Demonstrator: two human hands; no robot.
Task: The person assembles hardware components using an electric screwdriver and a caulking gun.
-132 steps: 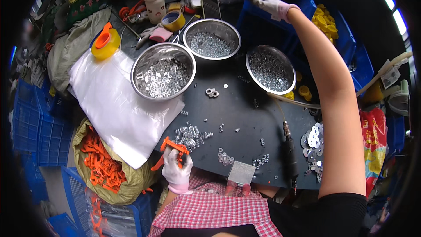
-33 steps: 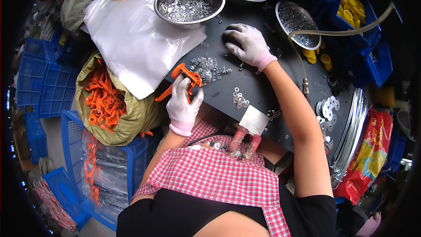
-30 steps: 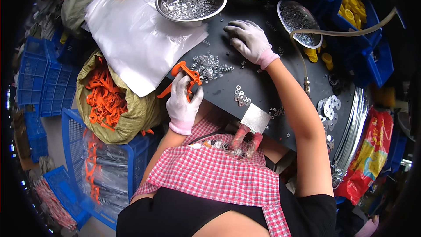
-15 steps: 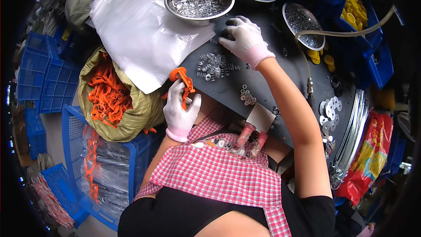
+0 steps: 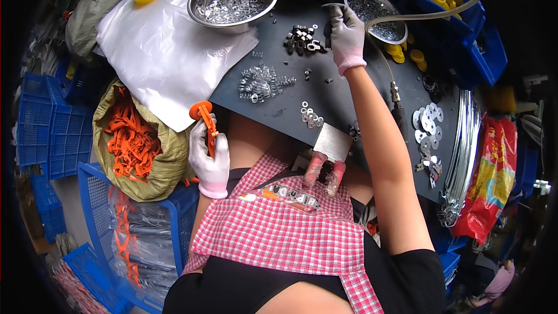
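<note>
My left hand (image 5: 209, 154), in a white glove, is closed round an orange plastic lever-like part (image 5: 207, 125) with a round disc at its upper end, held off the near table edge. My right hand (image 5: 347, 32), gloved with grey fingertips, is over the far side of the dark table (image 5: 279, 117). Its fingers are bent together; a thin grey edge shows at their tips, too small to name. Left of it lies a pile of small black and silver pieces (image 5: 302, 39). Closer to me are a heap of small springs (image 5: 261, 83) and some washers (image 5: 311, 117).
Metal bowls of small parts (image 5: 232, 17) stand along the back, beside white plastic sheets (image 5: 151, 52). A sack (image 5: 174, 168) of orange parts is at left, above a blue crate (image 5: 96, 197). A hose (image 5: 430, 17) crosses the right side near flat discs (image 5: 428, 122). A metal block (image 5: 332, 142) juts at the near edge.
My right hand has moved right, uncovering the black and silver pieces, and its fingers have drawn together. My left hand keeps the orange part, now turned more upright. The whole view has shifted.
</note>
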